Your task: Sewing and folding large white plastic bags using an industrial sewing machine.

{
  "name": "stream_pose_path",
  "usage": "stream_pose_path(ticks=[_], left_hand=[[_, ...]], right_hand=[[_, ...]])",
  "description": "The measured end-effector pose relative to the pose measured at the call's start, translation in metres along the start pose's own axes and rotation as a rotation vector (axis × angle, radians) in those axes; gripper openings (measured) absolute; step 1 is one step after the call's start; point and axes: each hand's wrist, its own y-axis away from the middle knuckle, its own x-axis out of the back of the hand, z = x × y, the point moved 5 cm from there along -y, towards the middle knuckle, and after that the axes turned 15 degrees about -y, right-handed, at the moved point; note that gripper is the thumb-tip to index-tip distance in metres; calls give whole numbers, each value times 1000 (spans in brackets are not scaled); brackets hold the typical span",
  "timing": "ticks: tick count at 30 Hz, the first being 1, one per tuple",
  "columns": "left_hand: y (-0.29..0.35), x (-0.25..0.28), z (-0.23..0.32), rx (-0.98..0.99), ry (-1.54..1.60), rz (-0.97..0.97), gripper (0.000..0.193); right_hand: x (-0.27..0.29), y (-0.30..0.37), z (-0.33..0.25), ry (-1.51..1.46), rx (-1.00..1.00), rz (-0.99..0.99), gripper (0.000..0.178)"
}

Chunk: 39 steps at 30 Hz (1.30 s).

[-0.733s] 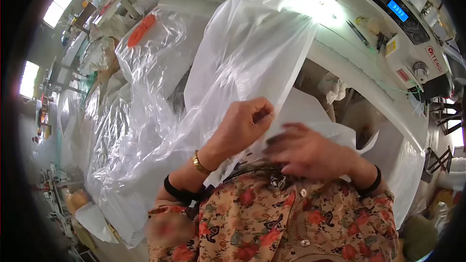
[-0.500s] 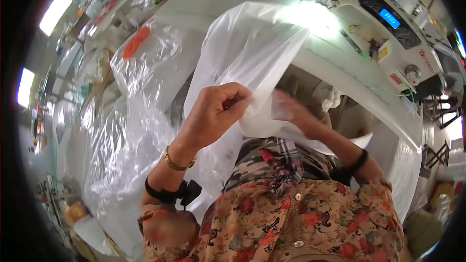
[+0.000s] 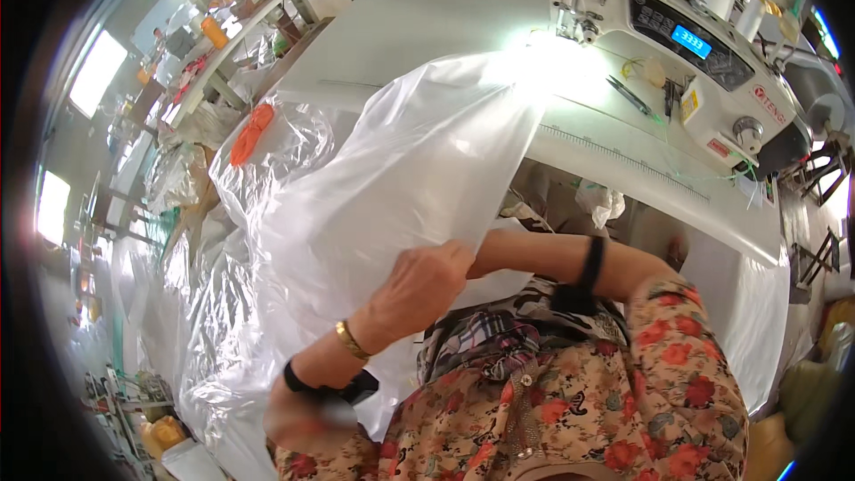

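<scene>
A large translucent white plastic sheet [image 3: 392,151] stretches from the lit needle area of a sewing machine [image 3: 704,44] down to my lap. My left hand [image 3: 419,285], a gold bracelet on its wrist, closes on the sheet's near edge with bent fingers. From the right my right forearm crosses in front of my body, and my right hand [image 3: 479,260] meets the left one at the sheet edge. Most of that right hand is hidden behind the left, so its fingers do not show.
The pale sewing table [image 3: 623,156] has a ruler scale along its front edge, with dark thread snips [image 3: 631,96] on top. Shiny clear plastic [image 3: 227,303] is heaped at the left, below an orange cord bundle [image 3: 252,135]. Crumpled white material [image 3: 599,202] shows beneath the table.
Both hands have come down toward my lap. The right hand has moved left until it meets the left hand, and the sheet now spreads wider and lower. My view has shifted slightly.
</scene>
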Motion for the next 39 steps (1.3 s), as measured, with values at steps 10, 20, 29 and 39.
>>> stream_pose_path(ticks=[10, 20, 29, 39], left_hand=[[17, -45, 13, 276, 99, 61, 20], [24, -41, 15, 387, 283, 189, 48], [-15, -63, 11, 254, 182, 140, 30], [-90, -51, -13, 155, 113, 211, 11]], right_hand=[[156, 128, 2, 834, 96, 549, 30], [193, 120, 32, 722, 52, 756, 39], [208, 127, 46, 820, -34, 1002, 46], [206, 127, 50, 757, -151, 965, 61]])
